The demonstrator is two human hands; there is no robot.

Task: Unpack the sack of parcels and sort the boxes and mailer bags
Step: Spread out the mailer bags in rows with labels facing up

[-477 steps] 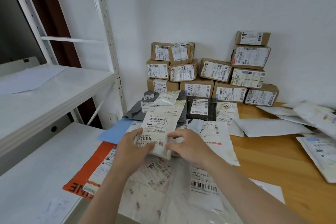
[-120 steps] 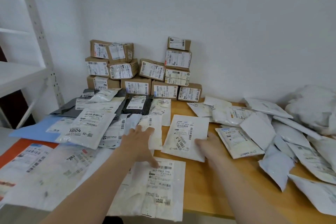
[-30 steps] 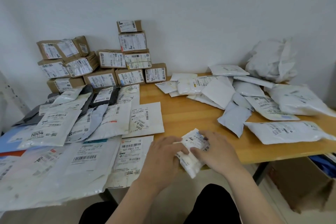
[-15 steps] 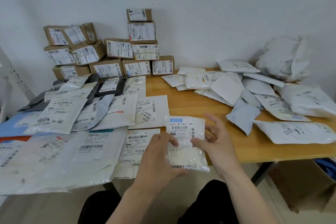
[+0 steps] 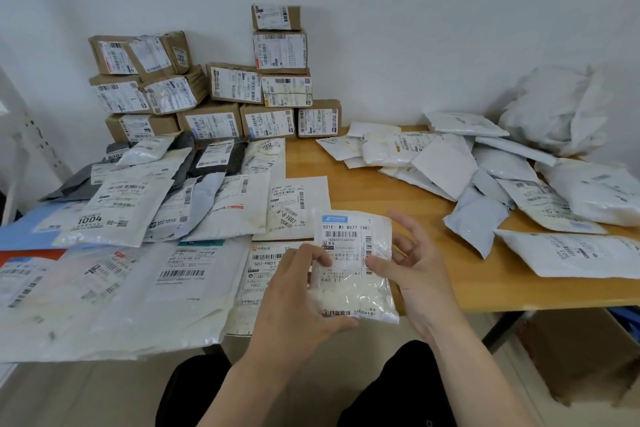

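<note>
Both bare forearms came up from the bottom of the view, with the hands close together in front of the body. The left hand (image 5: pixel 298 295) gripped a white bag (image 5: pixel 353 239) by its left edge, fingers curled over the front. The right hand (image 5: pixel 415 270) pinched the right edge under its thumb, the other fingers spread loosely behind.

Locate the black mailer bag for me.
In the head view, left of centre: the black mailer bag lies flat just in front of the stacked cardboard boxes, behind the spread-out white mailers.
</note>
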